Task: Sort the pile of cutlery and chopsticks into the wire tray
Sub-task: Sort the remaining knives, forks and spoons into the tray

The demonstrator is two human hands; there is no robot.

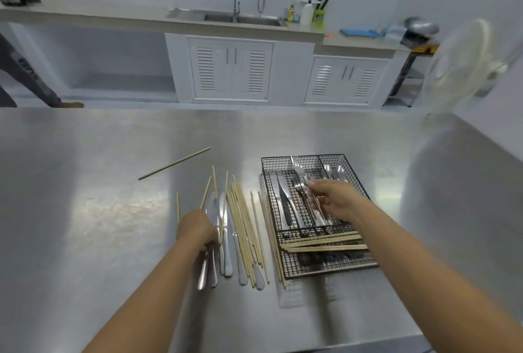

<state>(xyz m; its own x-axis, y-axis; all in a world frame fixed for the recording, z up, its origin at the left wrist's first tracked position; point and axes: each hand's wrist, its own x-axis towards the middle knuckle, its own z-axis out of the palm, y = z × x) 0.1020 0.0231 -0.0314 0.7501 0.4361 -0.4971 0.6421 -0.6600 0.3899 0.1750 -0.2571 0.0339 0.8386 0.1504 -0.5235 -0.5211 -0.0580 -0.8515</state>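
left hand (pixel 196 232) – grips knives (pixel 210 242) | right hand (pixel 334 201) – grips forks (pixel 300 180) over wire tray (pixel 353 174)

- The room is evenly bright with cool, bluish-white light, no hard shadows anywhere.
- The steel desk (pixel 85 183) throws back broad soft glare in pale patches, brightest left of centre and along the far right.
- Soft shadows sit under both forearms.
- The fan (pixel 464 66) at the right edge is smeared with blur, and the right hand (pixel 336 200) is slightly soft.
- Straight lines bow toward the corners, a wide-angle warp.
- The far counter looks hazy.
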